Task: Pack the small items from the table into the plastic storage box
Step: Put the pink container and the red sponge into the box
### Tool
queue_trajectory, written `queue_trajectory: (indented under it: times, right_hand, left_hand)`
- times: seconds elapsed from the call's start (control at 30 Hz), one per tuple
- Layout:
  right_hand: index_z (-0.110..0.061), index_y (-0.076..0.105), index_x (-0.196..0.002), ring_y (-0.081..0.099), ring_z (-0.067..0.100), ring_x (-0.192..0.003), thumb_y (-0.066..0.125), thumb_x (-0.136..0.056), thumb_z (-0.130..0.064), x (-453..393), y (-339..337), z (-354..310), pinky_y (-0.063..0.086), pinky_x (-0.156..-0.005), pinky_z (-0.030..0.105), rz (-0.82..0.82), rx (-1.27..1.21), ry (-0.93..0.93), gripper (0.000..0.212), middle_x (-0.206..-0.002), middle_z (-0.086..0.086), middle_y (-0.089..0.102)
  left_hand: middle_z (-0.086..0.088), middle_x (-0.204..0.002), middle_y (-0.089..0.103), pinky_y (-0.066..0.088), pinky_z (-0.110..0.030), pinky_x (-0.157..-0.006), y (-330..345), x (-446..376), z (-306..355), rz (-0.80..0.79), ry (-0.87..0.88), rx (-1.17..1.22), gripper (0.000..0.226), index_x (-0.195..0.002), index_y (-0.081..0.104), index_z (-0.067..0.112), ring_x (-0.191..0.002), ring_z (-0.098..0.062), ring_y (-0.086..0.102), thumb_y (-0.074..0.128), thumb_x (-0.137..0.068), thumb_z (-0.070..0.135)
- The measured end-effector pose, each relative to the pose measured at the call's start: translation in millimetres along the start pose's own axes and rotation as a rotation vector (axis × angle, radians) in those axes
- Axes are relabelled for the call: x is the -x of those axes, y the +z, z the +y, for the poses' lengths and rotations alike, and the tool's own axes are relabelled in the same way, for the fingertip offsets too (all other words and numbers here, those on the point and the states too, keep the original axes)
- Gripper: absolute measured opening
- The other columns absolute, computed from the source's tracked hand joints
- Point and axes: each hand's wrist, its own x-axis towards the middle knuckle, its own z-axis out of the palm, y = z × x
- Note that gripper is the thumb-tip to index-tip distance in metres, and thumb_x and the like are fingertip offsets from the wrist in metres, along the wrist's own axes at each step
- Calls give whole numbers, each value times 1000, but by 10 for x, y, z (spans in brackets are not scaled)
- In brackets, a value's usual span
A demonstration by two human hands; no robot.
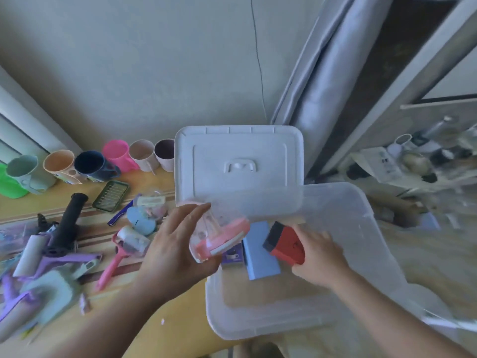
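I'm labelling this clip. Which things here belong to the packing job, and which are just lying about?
Job:
storage box
left hand holding pink-lidded clear container
right hand holding red item
blue block in box
pink lint roller
black handle

Lying about:
box lid against wall
cups
curtain

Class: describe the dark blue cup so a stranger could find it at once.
Find the row of cups along the wall, left of the white lid. The dark blue cup lies tipped between a peach cup and a pink cup; it alone is dark blue.
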Motion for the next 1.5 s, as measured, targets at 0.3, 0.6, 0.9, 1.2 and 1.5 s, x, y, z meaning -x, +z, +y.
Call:
queue_trajectory:
  times: [0.3, 0.6, 0.9, 1.2, 1.5]
  right_hand:
    - [-26, 36, -137, 44, 30, -110, 83, -77, -37, -3, 423, -623, 48, -82, 45, -308, 176, -606, 77, -124, 5, 43]
    - [-15, 57, -111, 43, 35, -108, 78, -89, -29, -295, 781, -696, 41, -70, 42, -289, 263, -633, 33, -114, 7, 39]
    - [-36, 70, -120, 57, 2, -90, 61, -91, -26, -362, 427, -266, 47, -83, 30, -116, -418, -325, 32, -104, -14, 57]
    - [-67, 3, -154, 20, -11, -137, 76, -65, -64, -180, -80, 158, 35, -104, 25, -88, -295, -495, 115, -157, -35, 10]
    - [-41, 42, -147, 63, 15, -129, 102, -63, -44, -42, 260, 111, 56, -101, 44, -148, -1045, -314, 104, -145, -13, 60]
  left_hand:
    - [7, -138, 49, 54, -40, -92, 326, -112, 243, -8, -99, -68, 95, -149, 46, 24, -122, -18, 55, 81, -65, 52]
    - [9, -133, 49, 49, -29, -86, 438, -57, 248, -28, -136, -110, 95, -148, 46, 28, -116, -11, 52, 83, -64, 52]
    - [6, -142, 47, 49, -31, -95, 635, 3, 175, -134, -116, -148, 91, -150, 41, 31, -124, -17, 51, 83, -71, 47]
    - [6, -141, 49, 41, -21, -106, 1108, -174, 251, -372, 109, -127, 86, -139, 51, 23, -132, -14, 45, 83, -60, 14]
    - [-19, -142, 48, 58, -37, -68, 1449, -98, 454, -319, 208, -129, 67, -125, 55, 33, -130, -39, 47, 70, -71, -4]
